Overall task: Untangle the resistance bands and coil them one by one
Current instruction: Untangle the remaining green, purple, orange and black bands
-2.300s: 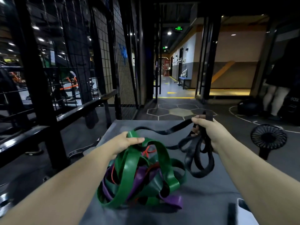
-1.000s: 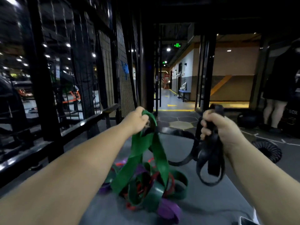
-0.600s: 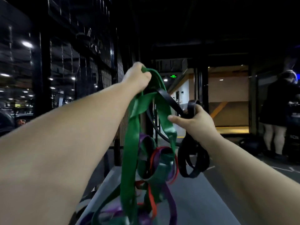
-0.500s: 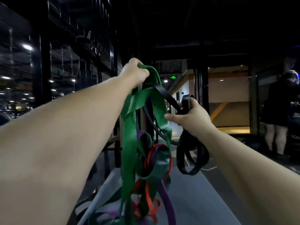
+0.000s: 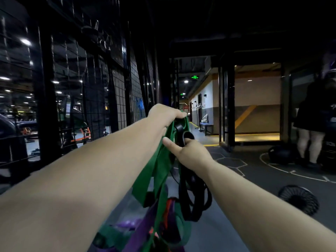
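Left grip: fingers curled over the top of the green band, holding it up above the surface. Right grip: closed on the black band, just below the left one, with the thumb out toward the green band and apparently touching it.

Progress, as we read it: early. The black band hangs from the right grip in a few loose loops, so we'd call it partly gathered. It isn't free, though; a black strand crosses inside the green loop right under the left grip. We see no finished coil set aside anywhere.

Band state:
- Green is wide and flat, twisted along its hanging length.
- The purple band and red band are knotted into green's lower part.
- The bottom of the clump sits at the surface and is cut off by the frame edge.

Left to do: clear black, then green, purple and red. A fan on the floor to the right is well apart from all this.
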The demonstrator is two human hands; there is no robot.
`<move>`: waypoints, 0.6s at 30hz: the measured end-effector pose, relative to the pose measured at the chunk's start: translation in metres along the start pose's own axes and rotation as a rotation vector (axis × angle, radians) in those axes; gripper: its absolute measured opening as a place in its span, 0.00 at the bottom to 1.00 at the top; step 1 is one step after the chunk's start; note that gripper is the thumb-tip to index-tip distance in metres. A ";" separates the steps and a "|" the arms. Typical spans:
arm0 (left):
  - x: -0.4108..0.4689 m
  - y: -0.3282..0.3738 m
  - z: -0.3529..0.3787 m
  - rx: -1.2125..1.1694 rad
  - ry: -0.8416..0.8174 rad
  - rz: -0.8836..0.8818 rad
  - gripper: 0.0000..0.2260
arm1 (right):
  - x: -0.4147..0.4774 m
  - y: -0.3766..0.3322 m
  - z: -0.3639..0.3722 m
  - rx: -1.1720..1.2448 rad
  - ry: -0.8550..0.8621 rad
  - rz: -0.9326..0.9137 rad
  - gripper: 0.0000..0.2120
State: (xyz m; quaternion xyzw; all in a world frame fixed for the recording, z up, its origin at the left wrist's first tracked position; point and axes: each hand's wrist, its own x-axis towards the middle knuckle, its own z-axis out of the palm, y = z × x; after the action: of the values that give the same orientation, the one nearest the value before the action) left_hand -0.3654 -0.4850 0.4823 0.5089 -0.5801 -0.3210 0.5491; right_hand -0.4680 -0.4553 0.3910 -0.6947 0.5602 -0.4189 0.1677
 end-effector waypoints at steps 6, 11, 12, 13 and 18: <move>-0.004 -0.006 -0.010 -0.015 -0.051 0.062 0.22 | 0.011 0.022 0.000 0.018 0.013 0.142 0.19; 0.007 -0.011 -0.029 0.045 -0.020 0.189 0.16 | 0.018 0.015 -0.028 -0.208 0.025 0.090 0.14; 0.007 -0.010 -0.033 0.086 -0.022 0.225 0.16 | 0.021 0.013 -0.035 -0.258 0.072 0.076 0.12; 0.008 -0.010 -0.039 0.139 -0.023 0.264 0.16 | 0.023 0.011 -0.043 -0.285 0.129 0.058 0.11; 0.006 0.012 -0.058 0.404 -0.006 0.489 0.16 | 0.034 -0.009 -0.079 -0.266 0.361 -0.032 0.17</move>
State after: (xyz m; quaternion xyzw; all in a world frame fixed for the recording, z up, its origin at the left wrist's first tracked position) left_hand -0.3118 -0.4767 0.5065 0.4522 -0.7389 -0.0590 0.4960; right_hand -0.5223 -0.4651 0.4569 -0.6333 0.6202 -0.4616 -0.0350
